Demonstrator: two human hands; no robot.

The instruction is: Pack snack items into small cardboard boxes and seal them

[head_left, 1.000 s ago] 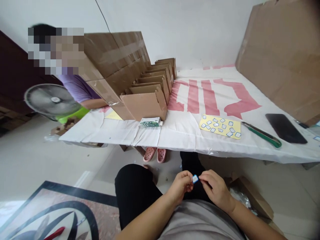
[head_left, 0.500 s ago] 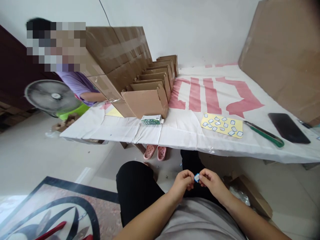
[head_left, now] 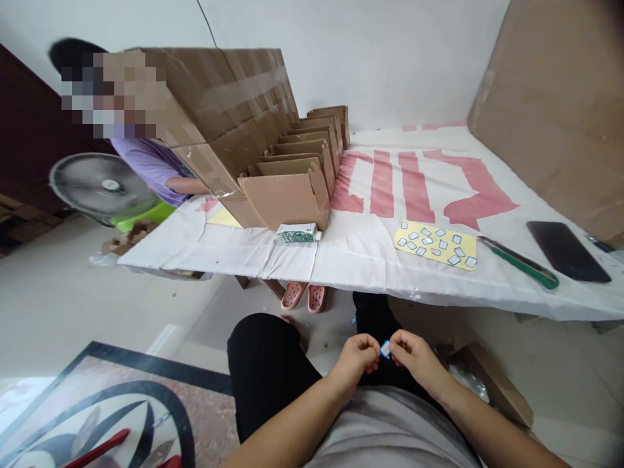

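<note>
Above my lap, a small white piece with a blue edge (head_left: 385,349) is held between my two hands. My left hand (head_left: 361,356) is closed, its thumb and forefinger pinched at the piece's left edge. My right hand (head_left: 413,353) pinches the right side of it with thumb and fingertips. On the table beyond lies a yellow card (head_left: 468,242) bearing several similar white pieces with dark blue outlines. A green-handled knife-like tool (head_left: 529,264) lies just right of the card.
A black phone (head_left: 568,251) lies on the white-covered table (head_left: 341,260). Several open cardboard boxes (head_left: 287,198) stand in a row, with a small green-and-white carton (head_left: 296,233) before them. A person in a purple sleeve (head_left: 151,166) sits beyond, near a fan (head_left: 110,186).
Both hands keep their pinch above my lap, and the small piece is turned slightly. The view has shifted a little. The other person's head and arm have moved slightly.
</note>
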